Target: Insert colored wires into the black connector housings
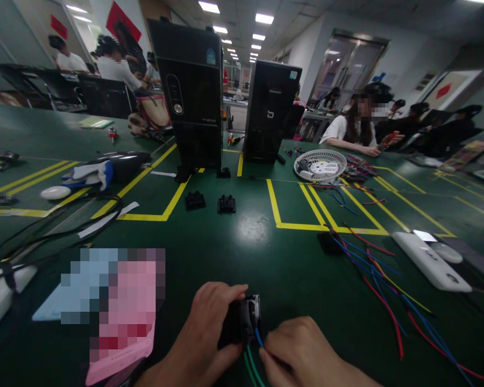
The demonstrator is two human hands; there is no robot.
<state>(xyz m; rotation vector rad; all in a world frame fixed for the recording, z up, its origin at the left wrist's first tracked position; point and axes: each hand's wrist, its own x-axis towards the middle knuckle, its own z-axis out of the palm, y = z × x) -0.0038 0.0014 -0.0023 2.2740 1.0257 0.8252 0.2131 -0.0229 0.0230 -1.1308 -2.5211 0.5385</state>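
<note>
Q-like logo [270,114] perhaps, right black tower [265,137], lettering [210,120] on left tower [196,86] unreadable

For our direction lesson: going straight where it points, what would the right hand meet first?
The right hand, pinching the blue wire, would probably meet the black module first; depth is unclear.
</note>
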